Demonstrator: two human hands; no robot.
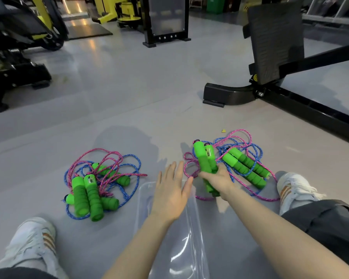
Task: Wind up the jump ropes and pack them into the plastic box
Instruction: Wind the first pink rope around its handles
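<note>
Zero ropes packed: plastic box between the legs looks empty, left grip flat, fingers spread, over its far end. Right grip clamped round one rope's paired green handles just beyond. Cords loose; left heap and right heap lie tangled on the floor, all winding judged outstanding.

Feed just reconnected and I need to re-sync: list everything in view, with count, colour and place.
Left rope pile: one tangle, green handles, pink and blue cords, floor left of box.
Right rope pile: one tangle, same colours, floor right of box.
Held handles: two, green, in right hand.
Plastic box: one, clear, floor between the legs.
Gym machines: several, black and yellow, behind.
Scrap: one, yellow, floor beyond right pile.
Shoes: two, white, outer edges.
Left hand: one, open, above box.
Right hand: one, gripping the held handles.
</note>
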